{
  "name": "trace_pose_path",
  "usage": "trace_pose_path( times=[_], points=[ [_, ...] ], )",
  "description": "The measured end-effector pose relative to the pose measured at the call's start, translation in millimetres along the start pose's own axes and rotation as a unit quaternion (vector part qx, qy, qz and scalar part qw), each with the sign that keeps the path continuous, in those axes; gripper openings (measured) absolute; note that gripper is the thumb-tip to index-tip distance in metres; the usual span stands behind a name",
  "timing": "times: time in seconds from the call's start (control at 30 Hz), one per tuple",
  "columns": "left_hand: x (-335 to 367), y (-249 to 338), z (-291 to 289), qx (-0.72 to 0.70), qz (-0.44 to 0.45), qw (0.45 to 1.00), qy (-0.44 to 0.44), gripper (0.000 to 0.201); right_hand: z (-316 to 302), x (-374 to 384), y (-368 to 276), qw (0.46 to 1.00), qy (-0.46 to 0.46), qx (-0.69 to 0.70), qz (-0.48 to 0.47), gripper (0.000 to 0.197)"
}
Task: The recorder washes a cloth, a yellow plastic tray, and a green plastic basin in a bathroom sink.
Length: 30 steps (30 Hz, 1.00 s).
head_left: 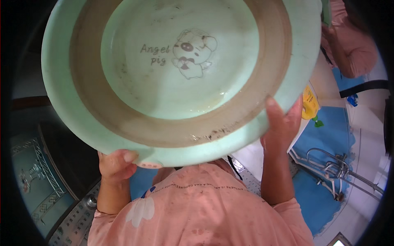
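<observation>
one pale green basin [164,90] is already held up at 12 o'clock, its inside showing. two hands grip it: the left hand [117,164] at its 7 o'clock, the right hand [281,123] at its 4; the fingers beneath are mostly hidden, so their exact wrap is hard to tell. one brown band [164,133] and several dark specks [212,134] are left inside. one yellow pouch [310,102] sits toward 3 o'clock, one metal tap fitting [340,167] toward 4.
</observation>
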<state>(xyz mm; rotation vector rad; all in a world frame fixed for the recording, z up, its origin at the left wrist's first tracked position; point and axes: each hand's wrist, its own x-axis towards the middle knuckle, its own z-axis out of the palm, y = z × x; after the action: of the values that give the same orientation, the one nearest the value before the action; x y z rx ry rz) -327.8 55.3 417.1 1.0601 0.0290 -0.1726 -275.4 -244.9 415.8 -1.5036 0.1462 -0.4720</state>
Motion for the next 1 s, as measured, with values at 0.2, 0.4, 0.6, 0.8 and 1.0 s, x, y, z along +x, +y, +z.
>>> trace_pose_path(
  times=[0.2, 0.4, 0.6, 0.8, 1.0],
  points=[
    [-3, -7, 8, 0.046, 0.008, 0.997, 0.055, 0.044, 6, -16, -7, 0.745, -0.299, -0.521, -0.289, 0.073],
    [5, -13, 48, -0.009, -0.019, 0.987, 0.158, 0.026, 69, -64, -17, 0.832, -0.408, -0.344, -0.152, 0.078],
    [7, -16, 26, 0.012, 0.047, 0.991, 0.123, 0.033, 31, -19, 11, 0.754, -0.477, -0.330, -0.308, 0.070],
    [20, -21, 22, -0.022, -0.008, 0.994, 0.109, 0.037, 3, -6, 22, 0.696, -0.427, -0.384, -0.431, 0.058],
    [33, -39, 25, 0.074, -0.020, 0.988, 0.131, 0.044, -2, -30, 71, 0.747, -0.387, -0.355, -0.407, 0.049]
  ],
)
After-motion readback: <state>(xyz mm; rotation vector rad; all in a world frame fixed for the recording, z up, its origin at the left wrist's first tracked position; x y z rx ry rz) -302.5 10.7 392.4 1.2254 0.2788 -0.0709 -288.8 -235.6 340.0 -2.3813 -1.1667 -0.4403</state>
